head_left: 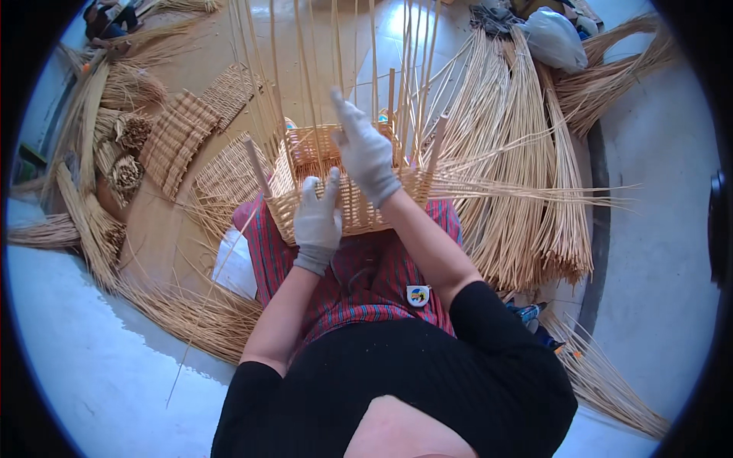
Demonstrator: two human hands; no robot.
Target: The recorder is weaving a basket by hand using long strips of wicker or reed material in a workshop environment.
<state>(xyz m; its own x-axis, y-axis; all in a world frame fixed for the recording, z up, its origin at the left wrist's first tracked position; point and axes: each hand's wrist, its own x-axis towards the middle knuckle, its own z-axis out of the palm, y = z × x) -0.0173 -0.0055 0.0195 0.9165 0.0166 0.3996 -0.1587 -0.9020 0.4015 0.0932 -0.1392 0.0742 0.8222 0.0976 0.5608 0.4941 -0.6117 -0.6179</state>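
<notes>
A half-woven wicker basket (359, 210) rests on my lap, with several long upright stakes (305, 69) rising from its rim. My left hand (317, 221), in a grey glove, presses against the near wall of the basket with fingers pointing up. My right hand (365, 149), also gloved, is raised above the rim with its fingers spread among the stakes; whether it grips a strand I cannot tell. A red plaid cloth (366, 282) covers my lap under the basket.
Bundles of pale willow rods (527, 175) fan out on the floor to the right. Woven mats (179, 137) and tied bundles (126, 130) lie on the left. A white bag (553, 38) sits far right. A small tape measure (418, 295) lies on my lap.
</notes>
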